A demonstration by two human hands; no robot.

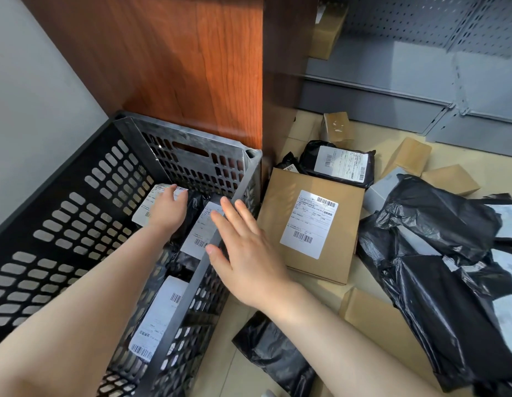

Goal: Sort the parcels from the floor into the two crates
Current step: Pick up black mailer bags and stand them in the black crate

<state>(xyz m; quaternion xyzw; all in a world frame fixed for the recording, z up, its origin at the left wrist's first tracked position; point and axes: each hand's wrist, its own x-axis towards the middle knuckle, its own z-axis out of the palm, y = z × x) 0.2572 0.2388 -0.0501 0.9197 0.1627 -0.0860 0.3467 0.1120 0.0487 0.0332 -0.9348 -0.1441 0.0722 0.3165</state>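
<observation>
Hands: left hand [167, 209] presses a bag [163, 202] in the crate [77, 213]; right hand [243, 247] hovers spread, empty. Stacked bags may slide.

black crate [77, 213] open on top; wooden cabinet [192, 67] walls its far side; parcels [315, 222] crowd the floor.

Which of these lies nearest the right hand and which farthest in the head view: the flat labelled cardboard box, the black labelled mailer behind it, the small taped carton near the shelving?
From the right hand, over the crate rim:
1. Flat cardboard box, just to its right on the floor.
2. Black mailer, behind that box.
3. Small taped carton, farthest, by the shelving.
</observation>
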